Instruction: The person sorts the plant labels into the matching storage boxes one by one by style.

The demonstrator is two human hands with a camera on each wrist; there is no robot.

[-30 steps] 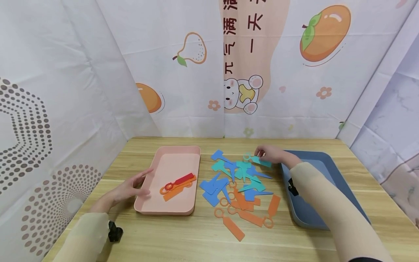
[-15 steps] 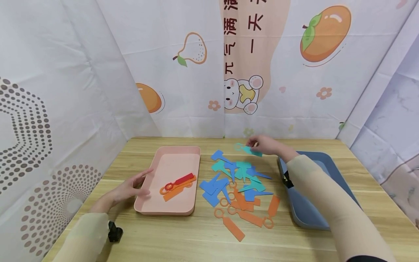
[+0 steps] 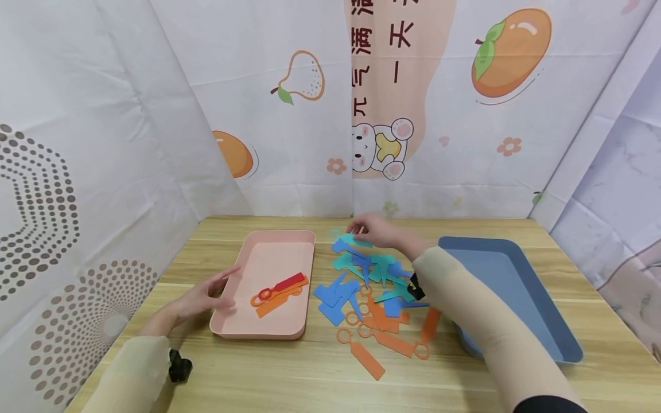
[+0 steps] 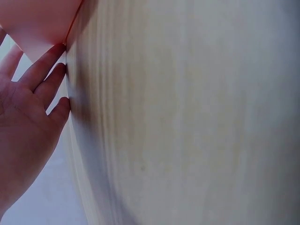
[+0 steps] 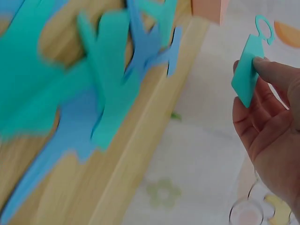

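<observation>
My right hand (image 3: 381, 230) pinches a flat teal tag (image 5: 246, 72) with a ring at one end, thumb on its face. In the head view it hangs over the back of a loose pile of flat plastic tags. Blue T-shaped tags (image 3: 330, 295) and teal T-shaped tags (image 3: 382, 265) overlap there. Nearer the front lie orange ring-ended tags (image 3: 368, 360). My left hand (image 3: 198, 299) rests against the left side of the pink tray (image 3: 271, 252), fingers relaxed. Inside that tray lie a red ring-ended tag (image 3: 289, 282) and orange ones (image 3: 271, 306).
A blue-grey tray (image 3: 503, 275) stands at the right of the wooden table (image 3: 258, 373), partly behind my right forearm. A printed fabric curtain (image 3: 289, 143) hangs right behind the table's back edge.
My right hand has carried the teal tag leftward, from beside the blue-grey tray to the back left of the pile. The left hand stays in place at the pink tray.
</observation>
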